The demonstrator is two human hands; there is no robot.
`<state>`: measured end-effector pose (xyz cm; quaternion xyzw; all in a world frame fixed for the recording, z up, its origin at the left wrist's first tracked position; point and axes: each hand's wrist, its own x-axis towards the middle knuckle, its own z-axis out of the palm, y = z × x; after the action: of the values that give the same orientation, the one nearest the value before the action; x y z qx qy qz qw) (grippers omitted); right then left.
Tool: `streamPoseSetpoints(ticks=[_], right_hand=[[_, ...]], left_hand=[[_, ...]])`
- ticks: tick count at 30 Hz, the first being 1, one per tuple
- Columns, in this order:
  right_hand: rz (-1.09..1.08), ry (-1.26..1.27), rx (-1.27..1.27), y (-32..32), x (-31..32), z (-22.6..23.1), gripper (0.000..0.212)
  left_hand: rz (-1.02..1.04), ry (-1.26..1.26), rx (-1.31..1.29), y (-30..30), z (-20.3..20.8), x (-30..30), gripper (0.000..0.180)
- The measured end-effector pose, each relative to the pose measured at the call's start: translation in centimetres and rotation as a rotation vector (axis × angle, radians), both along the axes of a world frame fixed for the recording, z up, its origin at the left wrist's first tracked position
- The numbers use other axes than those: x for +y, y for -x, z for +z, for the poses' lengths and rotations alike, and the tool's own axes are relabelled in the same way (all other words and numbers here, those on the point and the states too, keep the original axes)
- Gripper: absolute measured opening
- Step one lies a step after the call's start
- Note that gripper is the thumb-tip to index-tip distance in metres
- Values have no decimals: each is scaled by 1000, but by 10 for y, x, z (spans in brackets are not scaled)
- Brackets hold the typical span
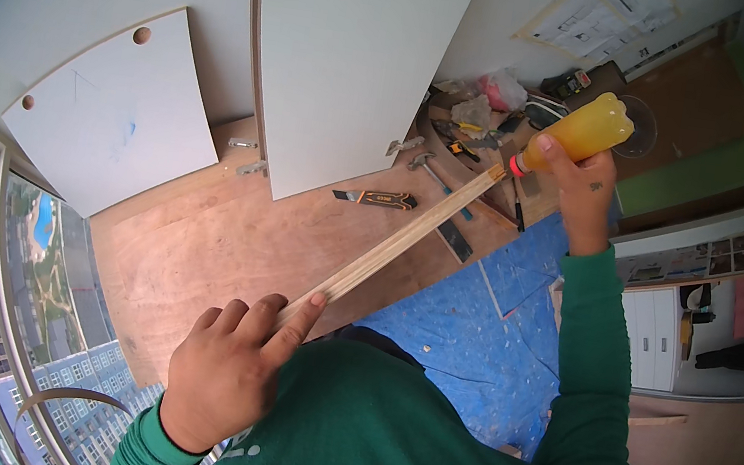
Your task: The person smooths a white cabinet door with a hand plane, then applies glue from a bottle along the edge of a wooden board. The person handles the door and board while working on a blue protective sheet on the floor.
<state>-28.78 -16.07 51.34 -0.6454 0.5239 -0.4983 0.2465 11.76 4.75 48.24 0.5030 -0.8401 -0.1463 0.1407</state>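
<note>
Over the desk's [186, 253] near edge: left hand [226, 370] clamped on wood strip [410, 233], seemingly steadying it; right hand [585, 185] clasps yellow bottle [587, 130], cap [517, 166] low, perhaps for flow.

Open plywood [196, 250] beyond obstructing strip [405, 235]

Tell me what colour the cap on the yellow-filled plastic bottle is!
The round cap is red, showing best in the head view.

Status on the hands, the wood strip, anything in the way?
Left hand gripping wood strip, near end. Right hand gripping yellow bottle, red cap tipped down by strip's far end. Hammer partly hidden behind strip; utility knife lying beside it.
</note>
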Motion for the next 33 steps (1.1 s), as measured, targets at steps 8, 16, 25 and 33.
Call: streamPoseSetpoints(ticks=[8, 16, 25, 33], right_hand=[[-39, -48, 112, -9, -10, -5, 32], [-155, -94, -7, 18, -15, -5, 34], [-66, -174, -505, 25, 8, 12, 32], [-21, -233, -511, 16, 20, 5, 35]], left_hand=[[3, 5, 0, 2, -2, -5, 84], [7, 14, 19, 1, -4, 0, 79], [22, -10, 16, 2, -1, -2, 80], [28, -24, 22, 1, -1, -2, 80]])
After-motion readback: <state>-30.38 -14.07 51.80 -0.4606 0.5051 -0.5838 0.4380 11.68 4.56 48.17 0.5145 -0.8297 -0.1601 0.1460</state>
